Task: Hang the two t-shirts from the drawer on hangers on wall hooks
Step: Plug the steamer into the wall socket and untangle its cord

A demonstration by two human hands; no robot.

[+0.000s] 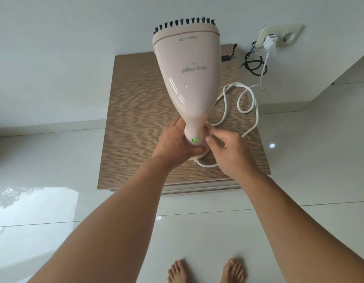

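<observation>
Gripping steamer (186,74) handle, left hand (175,140); right fingers (212,139) beside.

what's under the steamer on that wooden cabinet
Under the steamer lies the wooden cabinet top and loops of its white cord. The hands hide its base.

Steamer (185,74) above cabinet (136,111); socket (279,36) on wall right; cord (246,103) apparently on cabinet.

Wooden cabinet (136,111) against white wall (64,48), glossy tiled floor (44,160).
</observation>
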